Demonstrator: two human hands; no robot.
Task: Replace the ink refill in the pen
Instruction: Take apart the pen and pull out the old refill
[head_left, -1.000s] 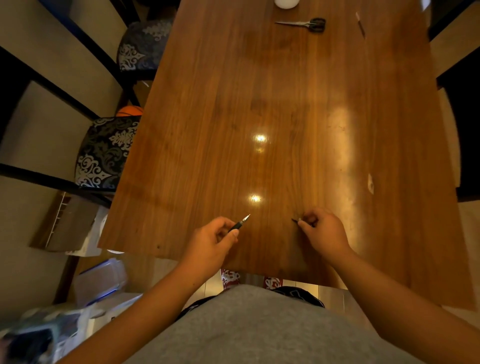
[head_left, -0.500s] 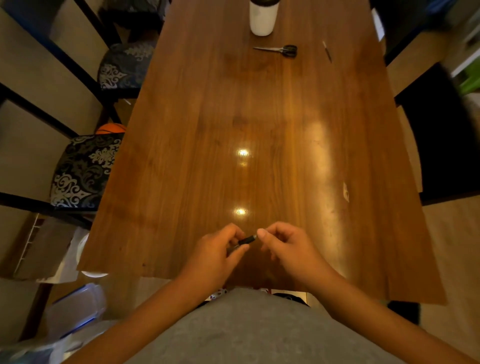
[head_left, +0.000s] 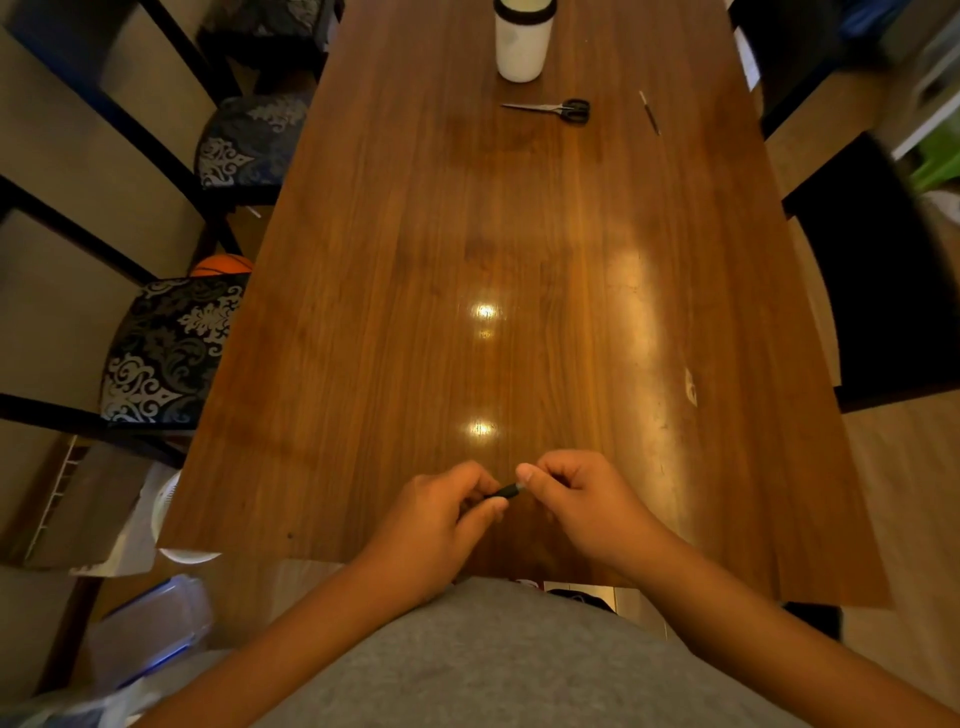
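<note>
A short stretch of a black pen (head_left: 505, 490) shows between my two hands, just above the near edge of the wooden table (head_left: 519, 260). My left hand (head_left: 441, 514) is closed around the pen's near end, which is hidden inside the fingers. My right hand (head_left: 576, 493) pinches the pen's far end with thumb and forefinger; the tip is covered. A thin pen-like stick (head_left: 649, 112) lies far off at the table's back right.
A white cup (head_left: 522, 41) stands at the far end of the table, with black-handled scissors (head_left: 556, 108) in front of it. Patterned chairs (head_left: 166, 353) line the left side. A dark chair (head_left: 883, 291) stands on the right.
A second ago my hands were apart, the left holding the pen with its tip showing, the right holding a small piece. They have come together on the pen. The view has tilted up.
</note>
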